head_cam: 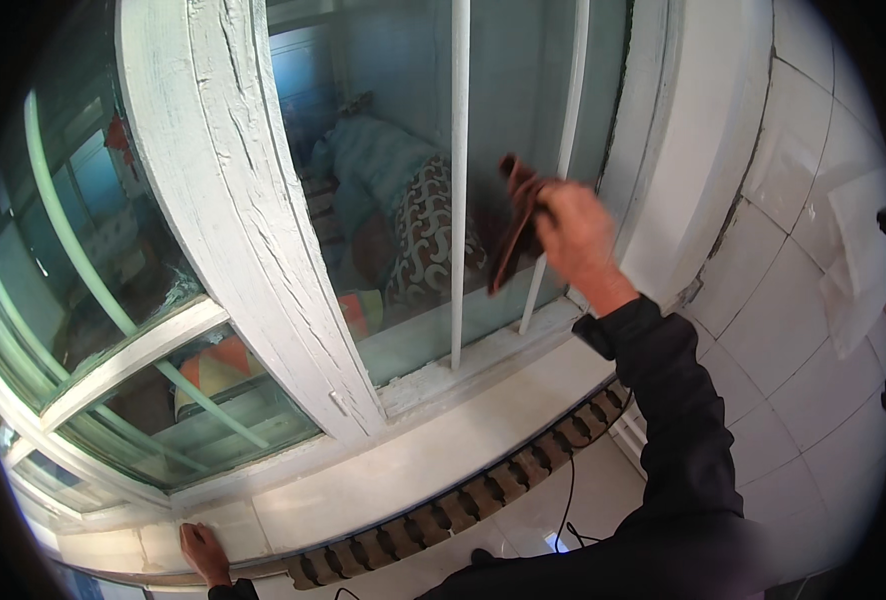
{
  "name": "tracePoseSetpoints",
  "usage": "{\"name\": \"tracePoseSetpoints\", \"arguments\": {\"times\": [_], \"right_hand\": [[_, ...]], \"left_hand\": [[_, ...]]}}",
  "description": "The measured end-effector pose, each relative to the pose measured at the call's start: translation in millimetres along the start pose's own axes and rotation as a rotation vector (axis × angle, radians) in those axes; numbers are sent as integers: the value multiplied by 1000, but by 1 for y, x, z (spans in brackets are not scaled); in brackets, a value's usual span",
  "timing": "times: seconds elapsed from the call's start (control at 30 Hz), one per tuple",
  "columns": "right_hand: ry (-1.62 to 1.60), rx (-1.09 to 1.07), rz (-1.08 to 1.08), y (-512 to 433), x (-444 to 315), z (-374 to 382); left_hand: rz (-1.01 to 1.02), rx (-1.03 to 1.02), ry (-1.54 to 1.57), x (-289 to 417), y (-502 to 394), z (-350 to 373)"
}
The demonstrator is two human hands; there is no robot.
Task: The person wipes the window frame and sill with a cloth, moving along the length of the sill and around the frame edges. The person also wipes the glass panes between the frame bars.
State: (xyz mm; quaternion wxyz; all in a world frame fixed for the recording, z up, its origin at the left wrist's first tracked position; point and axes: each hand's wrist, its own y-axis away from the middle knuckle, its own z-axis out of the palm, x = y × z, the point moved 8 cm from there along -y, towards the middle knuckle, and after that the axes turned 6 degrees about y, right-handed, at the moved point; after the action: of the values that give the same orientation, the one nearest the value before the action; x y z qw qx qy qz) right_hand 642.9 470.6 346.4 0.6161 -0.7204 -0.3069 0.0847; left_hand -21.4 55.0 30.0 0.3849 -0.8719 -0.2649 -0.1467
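A dark reddish-brown cloth (518, 225) is bunched in my right hand (574, 232), in front of a window pane (518, 97) on the right. The hand is slightly blurred, close beside a white vertical bar (574, 97); another white bar (459, 187) stands to its left. My left hand (204, 553) rests with curled fingers at the edge of the pale window sill (428, 457), at the lower left; nothing shows in it. Behind the glass lie patterned fabric (424, 232) and other soft things, partly hidden by reflections.
A cracked white wooden post (240, 187) divides the window; green-tinted bars (75, 225) cross the left panes. Below the sill runs a brown slotted strip (443, 517), with a black cable (572, 487) hanging near it. White tiled wall (773, 330) bounds the right side.
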Motion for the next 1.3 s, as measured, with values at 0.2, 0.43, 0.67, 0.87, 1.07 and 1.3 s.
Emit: {"name": "tracePoseSetpoints", "arguments": {"times": [0.2, 0.43, 0.67, 0.87, 1.07, 1.3], "right_hand": [[-172, 261, 501, -45, 100, -33], [-252, 13, 546, 2, 112, 29], [-318, -35, 419, 59, 84, 38], [-387, -120, 337, 102, 56, 45], [-416, -207, 326, 146, 43, 56], [-236, -568, 270, 184, 36, 70]], "left_hand": [[15, 6, 24, -3, 3, 0], [-21, -10, 26, -14, 4, 2], [11, 16, 33, -15, 4, 4], [-25, -14, 5, -18, 5, 3], [-35, -20, 16, -21, 4, 4], [-66, -36, -2, -25, 4, 5]]}}
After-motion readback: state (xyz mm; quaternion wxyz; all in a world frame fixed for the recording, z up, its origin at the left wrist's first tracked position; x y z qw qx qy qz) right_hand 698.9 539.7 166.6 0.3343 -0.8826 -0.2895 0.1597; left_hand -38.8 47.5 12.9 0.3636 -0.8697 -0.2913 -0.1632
